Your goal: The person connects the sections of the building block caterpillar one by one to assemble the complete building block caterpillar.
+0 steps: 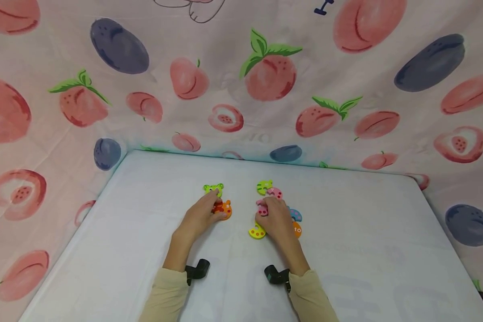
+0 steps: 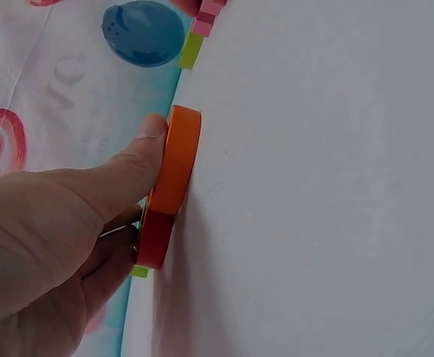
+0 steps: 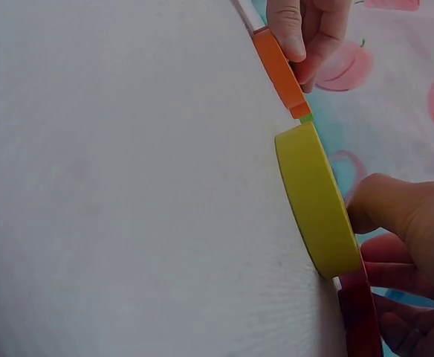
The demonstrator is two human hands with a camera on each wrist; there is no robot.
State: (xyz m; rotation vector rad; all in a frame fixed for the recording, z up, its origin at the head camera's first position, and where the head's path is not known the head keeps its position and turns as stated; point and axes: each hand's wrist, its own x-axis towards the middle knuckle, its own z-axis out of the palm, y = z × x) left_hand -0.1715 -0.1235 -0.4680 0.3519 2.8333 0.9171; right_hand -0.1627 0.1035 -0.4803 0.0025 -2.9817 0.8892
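Under my left hand (image 1: 200,215) an orange spotted animal puzzle piece (image 2: 177,160) lies against a red piece (image 2: 156,239). The thumb is on the orange one and the curled fingers are at the red one. A green animal-face piece (image 1: 213,189) sits just beyond those fingertips. My right hand (image 1: 278,219) pinches a pink pig-faced piece (image 1: 262,208) between thumb and forefinger. Close around it are a yellow spotted piece (image 1: 257,231), a blue spotted piece (image 1: 295,215) and an orange piece marked 10 (image 1: 297,229), the last partly hidden by the hand.
Beyond the right hand lie a green striped piece (image 1: 264,187) and another pink piece (image 1: 274,192). The white tabletop (image 1: 366,250) meets a fruit-print cloth (image 1: 225,58) at the back and sides. Dark wrist-worn cameras (image 1: 198,269) stick out from both wrists.
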